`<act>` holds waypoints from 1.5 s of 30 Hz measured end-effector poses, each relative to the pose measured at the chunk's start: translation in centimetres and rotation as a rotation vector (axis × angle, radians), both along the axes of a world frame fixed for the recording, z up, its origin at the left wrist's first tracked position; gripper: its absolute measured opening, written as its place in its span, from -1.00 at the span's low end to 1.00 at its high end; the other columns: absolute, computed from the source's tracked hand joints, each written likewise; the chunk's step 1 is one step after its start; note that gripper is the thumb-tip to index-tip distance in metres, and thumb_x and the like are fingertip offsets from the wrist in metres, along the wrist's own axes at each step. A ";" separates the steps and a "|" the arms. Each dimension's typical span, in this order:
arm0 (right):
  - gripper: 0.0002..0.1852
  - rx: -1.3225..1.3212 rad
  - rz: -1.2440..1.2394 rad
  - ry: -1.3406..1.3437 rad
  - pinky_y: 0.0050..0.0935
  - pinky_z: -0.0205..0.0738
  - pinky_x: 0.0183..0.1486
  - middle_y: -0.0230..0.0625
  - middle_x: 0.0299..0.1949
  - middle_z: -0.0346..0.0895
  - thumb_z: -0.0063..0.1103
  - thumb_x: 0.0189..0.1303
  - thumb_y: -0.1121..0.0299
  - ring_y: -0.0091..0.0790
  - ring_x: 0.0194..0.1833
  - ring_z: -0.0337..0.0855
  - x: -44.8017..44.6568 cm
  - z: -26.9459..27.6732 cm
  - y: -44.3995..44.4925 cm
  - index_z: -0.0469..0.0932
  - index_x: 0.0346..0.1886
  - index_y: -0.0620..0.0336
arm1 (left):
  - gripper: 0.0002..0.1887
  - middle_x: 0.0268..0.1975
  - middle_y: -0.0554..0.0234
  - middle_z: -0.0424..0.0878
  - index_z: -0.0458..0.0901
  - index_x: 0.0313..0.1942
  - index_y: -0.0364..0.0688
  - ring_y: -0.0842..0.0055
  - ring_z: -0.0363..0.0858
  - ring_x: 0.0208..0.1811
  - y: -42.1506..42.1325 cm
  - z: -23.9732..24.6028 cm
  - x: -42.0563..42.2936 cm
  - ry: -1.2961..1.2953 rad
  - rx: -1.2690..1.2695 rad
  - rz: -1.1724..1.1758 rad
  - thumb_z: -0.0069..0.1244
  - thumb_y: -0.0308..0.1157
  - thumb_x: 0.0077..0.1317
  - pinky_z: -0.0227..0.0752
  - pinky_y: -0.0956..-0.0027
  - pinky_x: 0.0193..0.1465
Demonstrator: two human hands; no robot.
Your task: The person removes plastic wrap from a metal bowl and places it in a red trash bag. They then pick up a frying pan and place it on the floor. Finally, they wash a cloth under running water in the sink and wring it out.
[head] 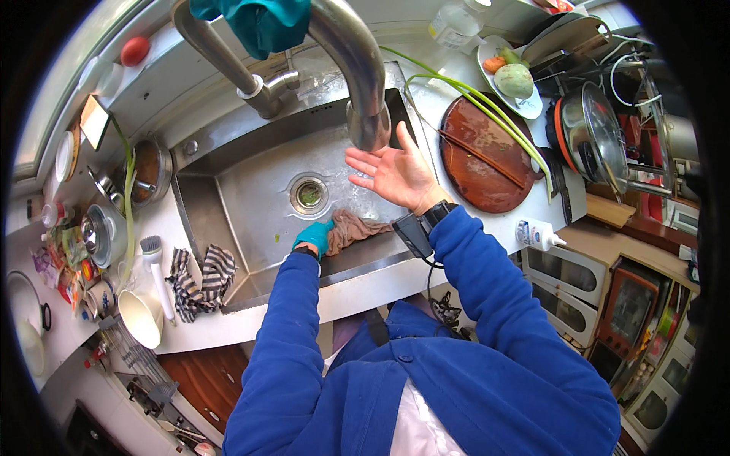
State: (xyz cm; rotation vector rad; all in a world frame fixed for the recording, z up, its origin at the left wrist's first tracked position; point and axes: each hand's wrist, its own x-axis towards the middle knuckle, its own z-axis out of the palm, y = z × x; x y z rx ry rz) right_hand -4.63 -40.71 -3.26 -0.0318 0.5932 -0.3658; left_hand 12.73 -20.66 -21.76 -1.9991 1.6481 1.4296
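My left hand (pixel 313 236), in a teal glove, grips one end of a wet brown cloth (pixel 355 231) low in the steel sink (pixel 259 165). My bare right hand (pixel 393 174) is held palm up with fingers spread, under the spout of the steel faucet (pixel 359 68). Nothing lies in that palm. Over the top of the faucet hangs a second teal glove (pixel 256 25). Green scraps sit in the drain strainer (pixel 308 194), left of my right hand. A black device (pixel 413 233) with a cable is strapped at my right wrist.
Right of the sink, a round wooden cutting board (pixel 485 154) carries chopsticks and green onion stalks (pixel 490 111). A knife (pixel 562 191) and a white squeeze bottle (pixel 538 235) lie nearby. Left are a striped cloth (pixel 199 282), a scrub brush (pixel 157 268) and a steel pot (pixel 153 171).
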 end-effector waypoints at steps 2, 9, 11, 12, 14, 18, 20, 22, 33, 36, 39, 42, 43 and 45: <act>-0.02 -0.124 0.024 -0.026 0.02 0.05 0.44 0.02 0.40 0.16 -0.19 0.29 -0.44 -0.08 0.44 0.12 0.0 -0.2 -0.3 0.16 0.41 0.31 | -0.56 0.02 -0.11 0.66 0.59 0.16 -0.03 0.12 0.67 0.03 -1.6 0.8 0.4 0.137 -0.023 0.061 0.13 -0.27 0.25 0.52 0.20 0.11; -0.46 -0.471 0.343 0.539 -0.21 0.21 0.33 -0.20 0.26 0.40 0.14 0.36 0.04 -0.24 0.34 0.30 0.1 -1.7 0.1 0.43 0.23 0.24 | -0.64 -0.20 -0.07 0.71 0.70 -0.19 -0.29 0.24 0.64 -0.25 -8.8 9.1 2.2 0.567 -0.336 0.311 0.02 -0.13 0.38 0.45 0.24 -0.11; -0.51 -0.614 0.395 0.516 -0.28 0.32 0.27 -0.21 0.22 0.45 0.16 0.36 0.28 -0.33 0.25 0.41 -0.2 -2.4 0.5 0.39 0.28 0.30 | -0.67 -0.14 -0.06 0.70 0.70 -0.16 -0.26 0.26 0.62 -0.19 -10.0 10.6 1.9 0.739 -0.509 0.358 -0.02 -0.15 0.42 0.44 0.29 -0.06; -0.43 -0.636 0.410 0.522 -0.37 0.31 0.24 -0.26 0.20 0.49 0.23 0.32 0.26 -0.44 0.21 0.43 -0.2 -2.8 0.5 0.36 0.32 0.31 | -0.68 -0.04 0.09 0.70 0.69 -0.05 -0.21 0.38 0.61 -0.10 -10.8 11.0 2.0 0.729 -0.397 0.365 -0.05 -0.18 0.45 0.41 0.35 0.03; -0.48 -0.692 0.360 0.487 -0.50 0.39 0.13 -0.28 0.02 0.63 0.30 0.26 0.34 -0.50 0.03 0.56 -0.2 -3.5 0.6 0.47 0.27 0.30 | -0.68 -0.03 0.21 0.70 0.68 0.01 -0.17 0.46 0.60 -0.07 -11.7 11.5 1.4 0.966 -0.413 0.533 -0.04 -0.18 0.45 0.41 0.36 0.07; -0.82 -1.136 0.467 0.921 -0.39 0.52 -0.18 -0.37 -0.40 0.67 0.25 0.24 0.42 -0.46 -0.31 0.63 -0.9 -4.4 -0.7 0.69 -0.23 0.36 | -0.63 0.05 0.37 0.66 0.62 0.16 -0.10 0.56 0.55 0.03 -12.7 11.6 1.6 1.009 -0.312 0.904 -0.06 -0.16 0.47 0.37 0.43 0.11; -0.81 -1.035 0.320 0.884 -0.44 0.47 -0.25 -0.39 -0.43 0.65 0.28 0.24 0.37 -0.53 -0.36 0.57 -1.0 -4.5 -1.4 0.69 -0.29 0.35 | -0.64 -0.09 0.43 0.66 0.63 0.05 -0.06 0.65 0.56 -0.15 -13.0 11.7 2.1 1.102 -0.321 0.971 -0.01 -0.04 0.43 0.44 0.42 -0.07; -0.78 -0.926 0.104 0.756 -0.53 0.38 -0.35 -0.46 -0.47 0.60 0.33 0.23 0.31 -0.64 -0.44 0.44 -0.9 -4.5 -1.8 0.68 -0.36 0.32 | -0.63 -0.07 0.41 0.65 0.62 0.07 -0.09 0.62 0.56 -0.10 -13.1 11.7 2.4 1.047 -0.280 0.905 -0.01 -0.06 0.43 0.44 0.41 -0.02; -0.72 -0.810 -0.030 0.527 -0.63 0.27 -0.44 -0.53 -0.45 0.50 0.40 0.22 0.21 -0.69 -0.47 0.38 1.3 -2.4 -2.0 0.55 -0.26 0.21 | -0.67 -0.08 0.33 0.68 0.62 0.03 -0.29 0.57 0.60 -0.06 -13.9 12.3 0.1 0.976 -0.384 0.859 0.06 -0.55 0.24 0.46 0.41 0.13; -0.71 -0.800 -0.009 0.472 -0.62 0.26 -0.49 -0.51 -0.45 0.50 0.42 0.18 0.31 -0.68 -0.51 0.40 0.7 -0.8 -2.2 0.53 -0.17 0.24 | -0.72 -0.17 0.38 0.68 0.63 -0.03 -0.28 0.62 0.59 -0.16 -14.4 12.1 0.2 1.019 -0.442 0.871 0.10 -0.51 0.24 0.48 0.42 -0.01; -0.75 -0.796 0.475 0.573 -0.61 0.24 -0.52 -0.51 -0.45 0.49 0.38 0.17 0.40 -0.67 -0.54 0.40 0.3 0.6 -2.8 0.55 -0.14 0.25 | -0.74 -0.21 0.31 0.64 0.61 -0.11 -0.28 0.55 0.58 -0.19 -14.7 11.2 0.5 0.817 -0.550 0.797 0.16 -0.48 0.18 0.46 0.41 -0.06; -0.90 -0.897 0.488 0.689 -0.61 0.22 -0.55 -0.52 -0.53 0.45 0.31 0.19 0.43 -0.66 -0.55 0.39 0.1 1.2 -2.9 0.62 -0.29 0.23 | -0.70 -0.21 0.18 0.60 0.61 -0.08 -0.28 0.45 0.56 -0.18 -14.6 10.1 1.5 0.578 -0.662 0.676 0.14 -0.51 0.13 0.45 0.36 0.00; -0.91 -0.926 0.470 0.728 -0.61 0.22 -0.54 -0.52 -0.54 0.44 0.30 0.20 0.42 -0.66 -0.55 0.39 0.2 1.1 -2.9 0.63 -0.32 0.23 | -0.68 -0.20 0.17 0.60 0.61 -0.06 -0.27 0.44 0.57 -0.16 -14.4 9.9 1.9 0.487 -0.760 0.681 0.13 -0.52 0.13 0.45 0.35 0.02; -0.89 -0.907 0.409 0.728 -0.60 0.25 -0.53 -0.51 -0.54 0.46 0.29 0.22 0.40 -0.67 -0.53 0.41 0.3 0.9 -2.8 0.65 -0.33 0.24 | -0.64 -0.18 0.15 0.61 0.61 0.00 -0.27 0.42 0.58 -0.12 -14.0 10.2 2.4 0.273 -0.851 0.713 0.10 -0.54 0.14 0.45 0.34 0.07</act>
